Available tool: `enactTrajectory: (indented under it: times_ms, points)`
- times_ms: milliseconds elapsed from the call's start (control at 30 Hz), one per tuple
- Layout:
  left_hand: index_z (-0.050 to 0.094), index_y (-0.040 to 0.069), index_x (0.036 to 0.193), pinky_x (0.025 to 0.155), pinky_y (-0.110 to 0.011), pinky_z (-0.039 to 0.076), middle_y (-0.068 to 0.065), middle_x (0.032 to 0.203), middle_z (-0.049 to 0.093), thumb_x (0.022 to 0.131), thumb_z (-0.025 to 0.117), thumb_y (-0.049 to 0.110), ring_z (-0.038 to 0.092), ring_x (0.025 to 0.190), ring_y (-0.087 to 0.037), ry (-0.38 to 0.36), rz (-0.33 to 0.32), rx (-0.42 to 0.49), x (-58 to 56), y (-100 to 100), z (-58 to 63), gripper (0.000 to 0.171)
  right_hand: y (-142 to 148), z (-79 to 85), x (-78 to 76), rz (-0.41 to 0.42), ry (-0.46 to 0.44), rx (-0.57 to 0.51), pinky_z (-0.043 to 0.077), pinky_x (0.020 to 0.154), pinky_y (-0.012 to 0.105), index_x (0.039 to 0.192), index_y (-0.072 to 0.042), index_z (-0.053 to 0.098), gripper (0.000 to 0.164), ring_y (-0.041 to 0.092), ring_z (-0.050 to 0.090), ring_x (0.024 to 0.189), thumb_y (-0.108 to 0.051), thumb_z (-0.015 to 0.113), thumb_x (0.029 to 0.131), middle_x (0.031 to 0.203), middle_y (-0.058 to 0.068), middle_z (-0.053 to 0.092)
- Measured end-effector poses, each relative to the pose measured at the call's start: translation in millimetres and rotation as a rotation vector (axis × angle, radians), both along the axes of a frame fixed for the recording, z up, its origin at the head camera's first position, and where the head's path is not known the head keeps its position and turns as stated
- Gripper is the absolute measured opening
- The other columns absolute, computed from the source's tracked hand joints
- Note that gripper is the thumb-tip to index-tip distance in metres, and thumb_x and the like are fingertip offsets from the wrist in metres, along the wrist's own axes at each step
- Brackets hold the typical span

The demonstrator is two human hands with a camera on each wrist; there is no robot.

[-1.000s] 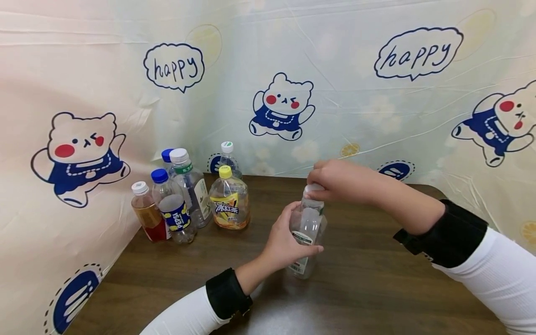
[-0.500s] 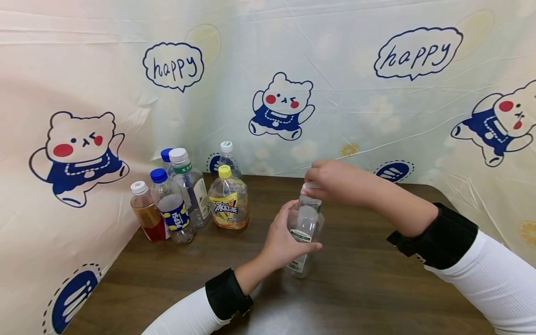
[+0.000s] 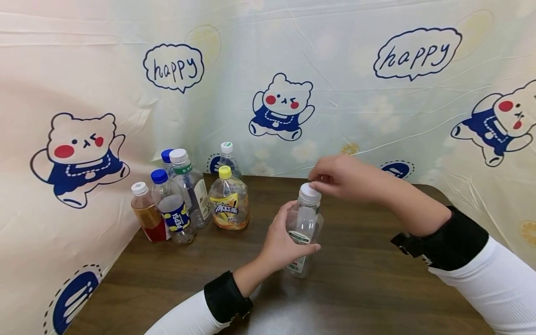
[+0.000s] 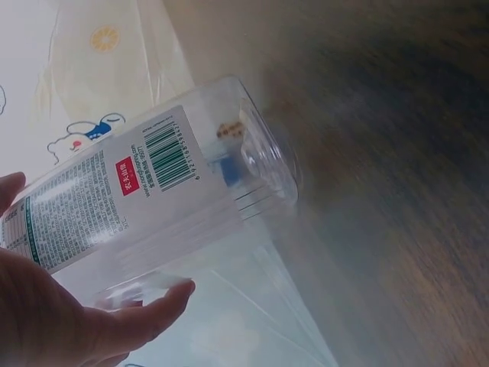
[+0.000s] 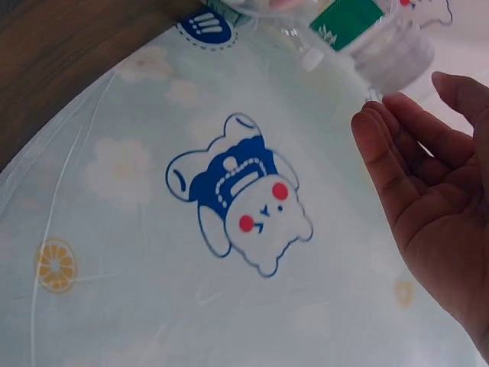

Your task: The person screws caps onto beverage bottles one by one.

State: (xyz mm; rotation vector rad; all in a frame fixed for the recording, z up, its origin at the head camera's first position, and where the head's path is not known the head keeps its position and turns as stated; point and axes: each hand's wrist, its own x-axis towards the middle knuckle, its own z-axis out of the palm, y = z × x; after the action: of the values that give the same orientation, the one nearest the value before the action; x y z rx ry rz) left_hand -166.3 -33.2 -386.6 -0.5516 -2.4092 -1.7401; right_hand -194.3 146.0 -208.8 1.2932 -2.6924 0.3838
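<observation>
A clear plastic bottle [image 3: 307, 221] with a white label stands slightly tilted on the table, its white cap [image 3: 309, 191] sitting on the neck. My left hand [image 3: 284, 242] grips the bottle around its middle; in the left wrist view its barcode label [image 4: 107, 191] and base show beyond the thumb. My right hand [image 3: 349, 179] hovers right at the cap, fingers loosely bent. From the right wrist, a small gap shows between those fingertips [image 5: 370, 130] and the cap [image 5: 401, 65].
Several capped bottles stand at the back left: a tea bottle with a yellow cap [image 3: 229, 207], a Pepsi bottle [image 3: 173, 214], a large white-capped one [image 3: 194, 190], and one with brown liquid [image 3: 146, 211]. A printed curtain [image 3: 343, 116] hangs behind the dark wooden table [image 3: 377, 293].
My right hand has loosened from the cap and its fingers have opened away, leaving the cap in plain sight. The left hand has kept its hold on the bottle with hardly any movement.
</observation>
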Motion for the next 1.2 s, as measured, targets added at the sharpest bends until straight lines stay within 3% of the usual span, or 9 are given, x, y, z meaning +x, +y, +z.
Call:
enactTrajectory:
  times_ms: [200, 433, 733, 933, 1200]
  points:
    - [0.034, 0.025, 0.145, 0.089, -0.043, 0.049, -0.003, 0.127, 0.052, 0.064, 0.092, 0.030, 0.054, 0.113, -0.019, -0.006, 0.018, 0.003, -0.1, -1, -0.6, 0.100, 18, -7.8, -6.1, -0.052, 0.019, -0.036, 0.053, 0.067, 0.031, 0.098, -0.008, 0.073, 0.009, 0.013, 0.055, 0.074, -0.013, 0.070, 0.090, 0.088, -0.001, 0.065]
    - [0.034, 0.024, 0.145, 0.091, -0.045, 0.048, -0.004, 0.130, 0.051, 0.064, 0.092, 0.029, 0.053, 0.115, -0.020, -0.003, 0.026, -0.001, -0.2, -3, 0.5, 0.100, 36, -38.2, -17.5, -0.045, 0.006, -0.146, 0.052, 0.064, 0.030, 0.097, -0.008, 0.072, 0.008, 0.009, 0.054, 0.071, -0.009, 0.071, 0.089, 0.084, -0.004, 0.065]
    - [0.033, 0.023, 0.146, 0.091, -0.047, 0.048, -0.004, 0.131, 0.050, 0.064, 0.091, 0.031, 0.052, 0.116, -0.021, -0.019, 0.028, -0.011, 2.9, -3, 3.6, 0.101, 55, -90.4, -24.7, -0.172, -0.132, -0.330, 0.056, 0.073, 0.033, 0.104, -0.005, 0.070, 0.014, 0.015, 0.062, 0.083, -0.010, 0.069, 0.091, 0.094, 0.002, 0.067]
    - [0.033, 0.023, 0.146, 0.092, -0.047, 0.047, -0.004, 0.132, 0.050, 0.065, 0.091, 0.030, 0.052, 0.117, -0.021, -0.008, 0.025, -0.003, 3.2, -2, 3.3, 0.100, 63, -127.2, -31.4, -0.281, -0.206, -0.446, 0.054, 0.074, 0.029, 0.108, -0.003, 0.069, 0.019, 0.017, 0.062, 0.085, -0.014, 0.069, 0.092, 0.097, 0.005, 0.069]
    - [0.032, 0.023, 0.147, 0.093, -0.049, 0.047, -0.005, 0.135, 0.048, 0.066, 0.091, 0.029, 0.051, 0.119, -0.022, -0.010, 0.026, 0.003, 3.2, -2, 2.7, 0.100, 66, -161.4, -30.0, -0.335, -0.326, -0.580, 0.054, 0.074, 0.025, 0.111, -0.002, 0.068, 0.022, 0.021, 0.063, 0.089, -0.015, 0.067, 0.093, 0.103, 0.010, 0.069]
